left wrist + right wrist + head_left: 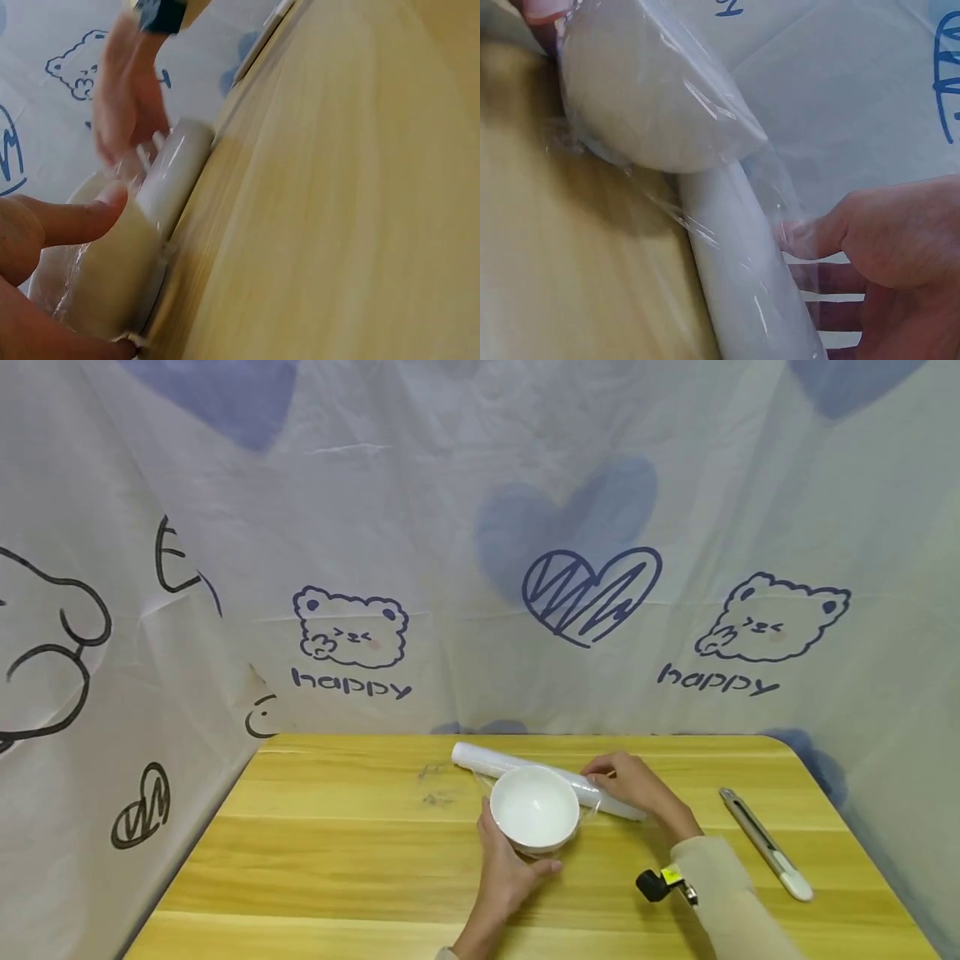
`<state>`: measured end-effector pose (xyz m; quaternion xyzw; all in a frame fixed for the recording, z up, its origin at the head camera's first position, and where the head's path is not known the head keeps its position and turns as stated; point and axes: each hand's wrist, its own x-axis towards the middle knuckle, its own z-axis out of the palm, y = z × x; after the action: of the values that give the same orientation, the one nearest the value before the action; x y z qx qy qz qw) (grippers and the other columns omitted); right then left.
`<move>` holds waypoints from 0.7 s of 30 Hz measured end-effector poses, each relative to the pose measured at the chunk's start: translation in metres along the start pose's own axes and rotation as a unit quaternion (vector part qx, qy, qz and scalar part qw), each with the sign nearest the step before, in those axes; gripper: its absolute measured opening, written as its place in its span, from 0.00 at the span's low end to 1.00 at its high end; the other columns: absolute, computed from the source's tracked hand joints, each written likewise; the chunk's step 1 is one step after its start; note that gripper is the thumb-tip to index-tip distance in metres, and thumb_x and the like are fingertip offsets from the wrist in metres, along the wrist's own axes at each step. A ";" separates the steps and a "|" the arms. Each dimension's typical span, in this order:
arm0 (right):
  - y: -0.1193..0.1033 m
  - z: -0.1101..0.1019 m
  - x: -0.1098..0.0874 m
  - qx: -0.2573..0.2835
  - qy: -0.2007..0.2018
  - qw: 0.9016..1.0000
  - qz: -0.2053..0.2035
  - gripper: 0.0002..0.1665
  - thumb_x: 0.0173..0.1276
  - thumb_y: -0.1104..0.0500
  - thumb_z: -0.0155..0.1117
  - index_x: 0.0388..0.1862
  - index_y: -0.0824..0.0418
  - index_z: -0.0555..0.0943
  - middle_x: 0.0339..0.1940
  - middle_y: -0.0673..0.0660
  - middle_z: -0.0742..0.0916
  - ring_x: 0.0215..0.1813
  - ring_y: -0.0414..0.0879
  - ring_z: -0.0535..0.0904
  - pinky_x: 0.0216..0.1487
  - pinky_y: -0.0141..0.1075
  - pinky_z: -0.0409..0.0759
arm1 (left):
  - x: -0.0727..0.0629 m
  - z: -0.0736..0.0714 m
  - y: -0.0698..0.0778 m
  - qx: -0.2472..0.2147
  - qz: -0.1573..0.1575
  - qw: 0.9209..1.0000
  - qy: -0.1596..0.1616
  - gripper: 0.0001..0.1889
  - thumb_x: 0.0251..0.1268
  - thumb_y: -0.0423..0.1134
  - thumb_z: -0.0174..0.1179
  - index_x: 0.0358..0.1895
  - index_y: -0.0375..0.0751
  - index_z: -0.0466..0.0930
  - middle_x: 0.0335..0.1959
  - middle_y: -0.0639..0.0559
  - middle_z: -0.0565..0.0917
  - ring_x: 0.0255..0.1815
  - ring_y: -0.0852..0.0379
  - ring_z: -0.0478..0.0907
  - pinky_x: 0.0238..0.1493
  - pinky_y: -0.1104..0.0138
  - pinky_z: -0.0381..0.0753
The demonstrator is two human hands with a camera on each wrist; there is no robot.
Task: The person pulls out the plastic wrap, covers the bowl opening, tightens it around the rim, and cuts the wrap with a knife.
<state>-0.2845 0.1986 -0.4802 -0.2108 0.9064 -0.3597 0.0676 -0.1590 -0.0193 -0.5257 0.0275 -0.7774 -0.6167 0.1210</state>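
Note:
A white bowl (534, 808), open side up, has clear cling film (705, 97) over its outside. My left hand (504, 868) holds the bowl from its near left side, the thumb (90, 217) sticking out along it. Behind the bowl, a white roll of cling film (487, 760) lies slantwise on the table, partly hidden by the bowl. Film stretches between bowl and roll. At the roll's right part, my right hand (633, 783) pinches the loose film, with the thumb (817, 236) on its edge and the other fingers partly behind the roll.
A utility knife (765, 843) lies on the wooden table (315, 852), to the right of my right arm. A printed curtain (450, 527) hangs behind the table and along its sides. A small black device (654, 885) is strapped at my right wrist.

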 end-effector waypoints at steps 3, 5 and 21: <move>-0.002 0.003 -0.012 0.016 0.000 1.000 0.017 0.09 0.74 0.67 0.63 0.48 0.66 0.88 0.45 0.59 0.89 0.47 0.53 0.84 0.50 0.49 0.85 | 0.006 -0.010 -0.002 0.022 -0.001 1.000 -0.011 0.74 0.26 0.28 0.88 0.79 0.26 0.42 0.70 0.28 0.57 0.71 0.28 0.62 0.73 0.40 0.62; -0.004 0.006 -0.020 0.028 -0.001 0.999 0.029 0.08 0.74 0.66 0.65 0.47 0.65 0.88 0.43 0.57 0.89 0.46 0.51 0.84 0.50 0.47 0.85 | 0.010 -0.017 -0.003 0.023 -0.002 0.999 -0.026 0.74 0.26 0.28 0.88 0.79 0.25 0.42 0.69 0.28 0.58 0.71 0.28 0.63 0.73 0.40 0.62; -0.023 0.015 -0.055 0.137 -0.102 0.982 0.075 0.33 0.74 0.62 0.64 0.70 0.79 0.66 0.38 0.60 0.80 0.33 0.50 0.79 0.28 0.45 0.85 | 0.063 -0.067 -0.029 -0.165 -0.018 0.946 -0.278 0.67 0.40 0.12 0.70 0.81 0.29 0.30 0.80 0.26 0.48 0.79 0.32 0.50 0.76 0.65 0.54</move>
<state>-0.2233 0.1973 -0.4771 -0.1663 0.8501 -0.4512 0.2148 -0.2078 -0.1025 -0.5300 -0.1513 -0.6668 -0.7217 -0.1083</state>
